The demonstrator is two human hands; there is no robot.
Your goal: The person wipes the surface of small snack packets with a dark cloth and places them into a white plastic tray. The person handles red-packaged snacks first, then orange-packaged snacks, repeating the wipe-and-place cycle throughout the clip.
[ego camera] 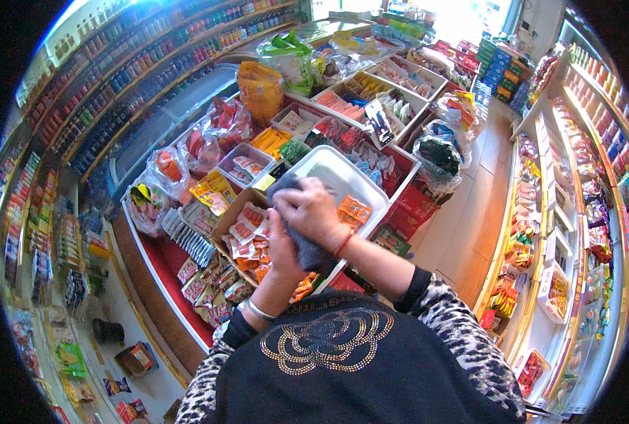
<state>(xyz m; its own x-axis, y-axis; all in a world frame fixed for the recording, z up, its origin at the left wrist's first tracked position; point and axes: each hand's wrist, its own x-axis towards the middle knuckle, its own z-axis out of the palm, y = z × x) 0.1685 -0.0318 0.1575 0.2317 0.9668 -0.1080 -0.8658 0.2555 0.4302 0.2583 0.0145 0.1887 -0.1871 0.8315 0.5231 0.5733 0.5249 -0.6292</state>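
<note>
A dark grey cloth (309,253) is bunched between my hands, over the near left side of a white plastic tray (381,193). My right hand (312,209) lies across the cloth from above, fingers bent into it. From the left, my left hand (284,246) grips its edge, thumb pointing up. Inside the tray, right of my right wrist, are small orange snack packets (354,211). Below my left hand stands an open cardboard box (222,233) of white and orange snack packets (250,225), partly hidden by that hand.
Around the tray on the red-lined display stand (161,273) are a clear bin (245,164), silver packets (190,236) and a yellow bag (260,90). Stocked shelves (553,222) rise at the right beyond a tiled floor (460,222). A glass-topped freezer (171,122) stands left.
</note>
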